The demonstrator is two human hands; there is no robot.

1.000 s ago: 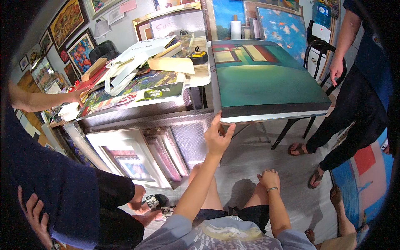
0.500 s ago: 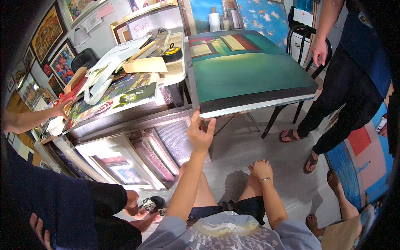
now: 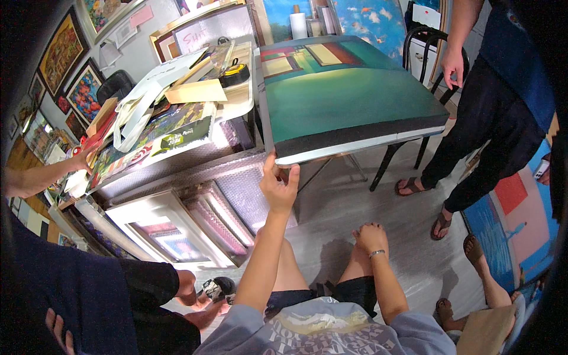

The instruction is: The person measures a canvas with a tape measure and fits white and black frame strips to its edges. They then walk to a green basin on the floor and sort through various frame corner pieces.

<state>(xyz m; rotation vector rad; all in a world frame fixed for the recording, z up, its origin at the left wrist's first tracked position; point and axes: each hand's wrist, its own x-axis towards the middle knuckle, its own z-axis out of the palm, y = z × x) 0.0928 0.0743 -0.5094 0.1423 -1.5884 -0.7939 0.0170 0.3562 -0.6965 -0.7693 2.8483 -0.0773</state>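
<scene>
A large canvas painting (image 3: 349, 97), green with a dark front edge, lies flat on a small pale-edged table (image 3: 378, 142) in front of me. My left hand (image 3: 279, 188) reaches up to the near left corner of that table. Its fingers curl against the corner, with the thumb apart below the front edge; what the fingertips do under the edge is partly hidden. Resting on my right knee, my right hand (image 3: 371, 236) holds nothing, its fingers laid loosely over the knee. A bracelet (image 3: 377, 253) circles that wrist.
Left of the painting, a cluttered table (image 3: 242, 106) bears prints, papers and a yellow-black tape measure (image 3: 235, 74). Framed pictures (image 3: 171, 231) and bubble-wrapped ones lean below. A black chair (image 3: 408, 142) stands behind the canvas. People stand at left and right; another person's feet (image 3: 473, 251) show at lower right.
The view has shifted slightly, so the tables and painting sit a little farther left and up. My left hand stays at the table corner; my right hand stays on the knee.
</scene>
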